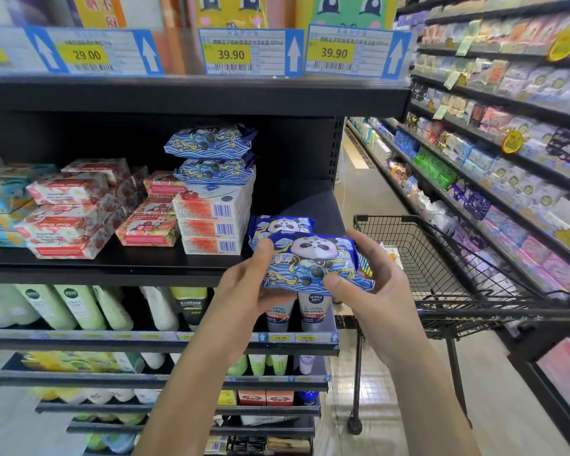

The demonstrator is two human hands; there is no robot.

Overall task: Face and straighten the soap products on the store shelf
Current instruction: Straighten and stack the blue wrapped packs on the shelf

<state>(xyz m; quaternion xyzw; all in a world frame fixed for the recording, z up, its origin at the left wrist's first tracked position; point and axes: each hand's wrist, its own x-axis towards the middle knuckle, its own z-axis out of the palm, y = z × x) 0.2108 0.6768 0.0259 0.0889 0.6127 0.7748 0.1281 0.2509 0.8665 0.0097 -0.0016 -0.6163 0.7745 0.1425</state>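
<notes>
The left hand [244, 287] and right hand [380, 284] are pinching the pack [313, 258] by its ends, thumbs on top; it is probably feeling light, its film wrapper slick.

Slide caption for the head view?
Left hand and right hand hold a blue panda soap pack at the shelf edge, another pack just behind.

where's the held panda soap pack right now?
Head view, centre-right: the panda soap pack is held between left hand and right hand, just in front of a second panda pack on the shelf, left of the shopping cart.
</notes>
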